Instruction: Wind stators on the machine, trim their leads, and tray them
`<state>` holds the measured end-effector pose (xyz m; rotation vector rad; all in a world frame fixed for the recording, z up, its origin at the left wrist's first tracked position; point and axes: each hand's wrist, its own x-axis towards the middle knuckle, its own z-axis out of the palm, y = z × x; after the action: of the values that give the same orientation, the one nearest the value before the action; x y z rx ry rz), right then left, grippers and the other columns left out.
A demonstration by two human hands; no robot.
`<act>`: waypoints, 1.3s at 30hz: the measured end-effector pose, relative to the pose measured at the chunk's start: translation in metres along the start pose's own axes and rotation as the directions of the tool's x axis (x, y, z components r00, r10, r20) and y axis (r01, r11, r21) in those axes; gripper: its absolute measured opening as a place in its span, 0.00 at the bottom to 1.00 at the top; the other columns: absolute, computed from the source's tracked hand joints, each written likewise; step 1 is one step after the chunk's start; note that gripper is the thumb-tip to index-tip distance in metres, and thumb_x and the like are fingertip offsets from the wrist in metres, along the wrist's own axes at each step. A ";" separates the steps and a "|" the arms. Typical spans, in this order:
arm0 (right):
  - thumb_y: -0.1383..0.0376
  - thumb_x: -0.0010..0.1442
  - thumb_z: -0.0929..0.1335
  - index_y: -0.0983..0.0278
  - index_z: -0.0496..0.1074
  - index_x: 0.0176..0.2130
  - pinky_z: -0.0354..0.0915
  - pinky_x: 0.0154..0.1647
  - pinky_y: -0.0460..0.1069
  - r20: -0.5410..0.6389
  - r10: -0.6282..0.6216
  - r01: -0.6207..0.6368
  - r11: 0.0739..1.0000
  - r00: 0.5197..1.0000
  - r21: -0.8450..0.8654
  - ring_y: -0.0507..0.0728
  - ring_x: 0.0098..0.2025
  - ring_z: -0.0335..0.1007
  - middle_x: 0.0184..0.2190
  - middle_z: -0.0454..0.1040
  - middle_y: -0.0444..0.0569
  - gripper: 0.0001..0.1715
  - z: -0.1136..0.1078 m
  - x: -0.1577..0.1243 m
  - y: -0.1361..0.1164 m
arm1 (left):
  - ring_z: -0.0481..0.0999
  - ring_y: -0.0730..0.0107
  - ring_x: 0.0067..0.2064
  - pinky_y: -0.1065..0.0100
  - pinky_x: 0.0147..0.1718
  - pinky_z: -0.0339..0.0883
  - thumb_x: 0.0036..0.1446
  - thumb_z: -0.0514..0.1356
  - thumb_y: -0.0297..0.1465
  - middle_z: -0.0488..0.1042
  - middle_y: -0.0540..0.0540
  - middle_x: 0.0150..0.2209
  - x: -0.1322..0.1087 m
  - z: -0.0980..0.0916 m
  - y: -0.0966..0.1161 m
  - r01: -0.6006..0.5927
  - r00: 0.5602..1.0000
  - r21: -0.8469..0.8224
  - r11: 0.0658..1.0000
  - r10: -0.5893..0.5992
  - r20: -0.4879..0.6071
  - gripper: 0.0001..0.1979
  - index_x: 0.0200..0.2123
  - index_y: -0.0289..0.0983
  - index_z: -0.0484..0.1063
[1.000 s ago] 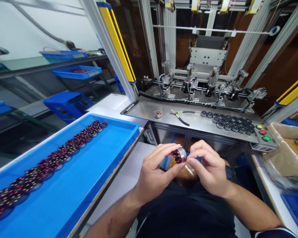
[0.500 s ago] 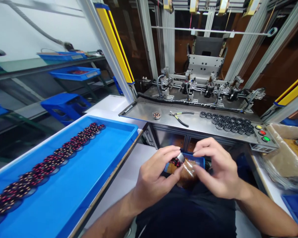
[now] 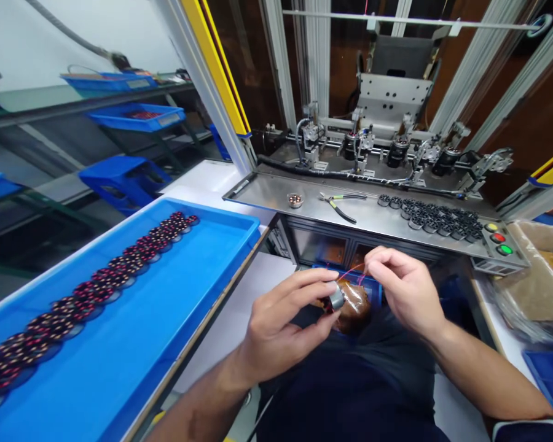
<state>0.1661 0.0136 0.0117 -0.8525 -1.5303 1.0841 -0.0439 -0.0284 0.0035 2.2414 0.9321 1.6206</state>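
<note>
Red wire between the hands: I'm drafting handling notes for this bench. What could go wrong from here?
The red wire is very thin and runs from the right hand to the wound part; a hard pull might snap it or loosen a winding. The left hand holds the part only by fingertips, so it could slip and drop past the bag.

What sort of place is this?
Probably a small-motor factory bench: a blue tray holds a row of wound coils, a fixture machine stands behind, and the left hand holds one coil, the right hand its wire.

White wall (image 3: pixel 37 31), shelving rack (image 3: pixel 74 107), steel bench (image 3: pixel 276 196)
</note>
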 end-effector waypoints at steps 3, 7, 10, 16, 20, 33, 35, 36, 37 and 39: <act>0.54 0.56 0.76 0.59 0.73 0.45 0.67 0.55 0.60 0.024 -0.442 0.431 0.859 0.897 -0.278 0.62 0.51 0.68 0.47 0.70 0.53 0.20 -0.001 -0.005 -0.011 | 0.81 0.63 0.49 0.66 0.51 0.75 0.50 0.69 0.18 0.80 0.39 0.48 -0.001 0.003 -0.001 0.004 0.998 0.072 0.997 0.000 -0.056 0.21 0.48 0.34 0.75; 0.61 0.57 0.75 0.63 0.72 0.42 0.60 0.63 0.70 0.285 -0.603 0.654 0.579 0.746 -0.487 0.70 0.63 0.61 0.55 0.66 0.62 0.14 0.014 -0.008 -0.027 | 0.81 0.59 0.50 0.63 0.49 0.77 0.52 0.68 0.19 0.80 0.40 0.50 -0.002 0.005 0.000 0.008 0.998 0.103 0.995 -0.001 -0.067 0.25 0.54 0.38 0.73; 0.72 0.61 0.69 0.64 0.71 0.38 0.64 0.61 0.69 0.336 -0.588 0.670 0.566 0.736 -0.480 0.68 0.64 0.62 0.54 0.69 0.63 0.04 0.021 -0.002 -0.029 | 0.81 0.60 0.50 0.62 0.51 0.76 0.51 0.68 0.18 0.80 0.43 0.51 -0.005 0.001 0.001 0.053 0.996 0.098 0.994 -0.046 -0.073 0.27 0.54 0.41 0.74; 0.72 0.64 0.67 0.64 0.71 0.39 0.66 0.60 0.67 0.461 -0.495 0.671 0.619 0.736 -0.408 0.66 0.61 0.65 0.50 0.73 0.59 0.04 0.014 0.014 -0.026 | 0.80 0.64 0.51 0.69 0.48 0.77 0.50 0.70 0.20 0.81 0.46 0.48 -0.016 -0.009 -0.001 0.318 0.935 -0.301 0.899 -0.350 -0.056 0.23 0.48 0.44 0.79; 0.71 0.65 0.66 0.62 0.70 0.38 0.71 0.53 0.59 0.499 -0.402 0.594 0.740 0.768 -0.317 0.60 0.53 0.71 0.44 0.75 0.54 0.04 0.015 0.017 -0.030 | 0.81 0.61 0.49 0.69 0.44 0.79 0.50 0.71 0.22 0.80 0.43 0.48 -0.021 -0.009 -0.006 0.407 0.867 -0.523 0.749 -0.497 -0.036 0.19 0.46 0.42 0.81; 0.46 0.58 0.72 0.65 0.75 0.44 0.70 0.52 0.55 0.335 -0.374 0.497 0.546 0.865 -0.674 0.58 0.48 0.74 0.45 0.78 0.54 0.26 -0.024 0.183 0.088 | 0.83 0.57 0.44 0.59 0.44 0.81 0.60 0.65 0.35 0.83 0.49 0.44 -0.021 -0.014 -0.029 0.442 0.781 -0.628 0.641 -0.619 -0.083 0.13 0.48 0.45 0.78; 0.41 0.52 0.73 0.64 0.77 0.40 0.72 0.46 0.57 0.357 -0.407 0.536 0.535 0.841 -0.653 0.61 0.44 0.76 0.41 0.79 0.56 0.30 -0.015 0.189 0.094 | 0.83 0.57 0.44 0.59 0.43 0.81 0.61 0.64 0.38 0.82 0.48 0.45 -0.022 -0.016 -0.023 0.443 0.771 -0.582 0.682 -0.621 -0.141 0.11 0.46 0.45 0.78; 0.39 0.50 0.74 0.62 0.77 0.38 0.72 0.42 0.57 0.371 -0.424 0.559 0.535 0.827 -0.634 0.63 0.41 0.77 0.38 0.79 0.57 0.31 -0.012 0.189 0.095 | 0.83 0.57 0.44 0.59 0.43 0.80 0.62 0.63 0.39 0.82 0.46 0.45 -0.022 -0.018 -0.020 0.453 0.757 -0.563 0.691 -0.631 -0.166 0.11 0.45 0.44 0.78; 0.38 0.48 0.73 0.62 0.78 0.36 0.72 0.38 0.59 0.376 -0.448 0.580 0.539 0.811 -0.610 0.65 0.37 0.77 0.34 0.79 0.59 0.32 -0.011 0.189 0.097 | 0.83 0.57 0.44 0.59 0.42 0.80 0.61 0.63 0.39 0.82 0.44 0.45 -0.022 -0.019 -0.017 0.467 0.739 -0.550 0.693 -0.647 -0.187 0.11 0.44 0.41 0.79; 0.36 0.50 0.71 0.61 0.78 0.32 0.69 0.31 0.65 0.384 -0.486 0.616 0.556 0.785 -0.557 0.71 0.31 0.76 0.30 0.77 0.63 0.31 -0.016 0.194 0.109 | 0.83 0.59 0.41 0.62 0.39 0.79 0.56 0.67 0.39 0.82 0.39 0.43 -0.022 -0.023 -0.017 0.484 0.671 -0.618 0.619 -0.716 -0.191 0.15 0.42 0.36 0.79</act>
<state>0.1376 0.2319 -0.0247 -0.6294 -2.2073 0.1098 -0.0753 -0.0333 -0.0138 1.0229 1.0379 1.7357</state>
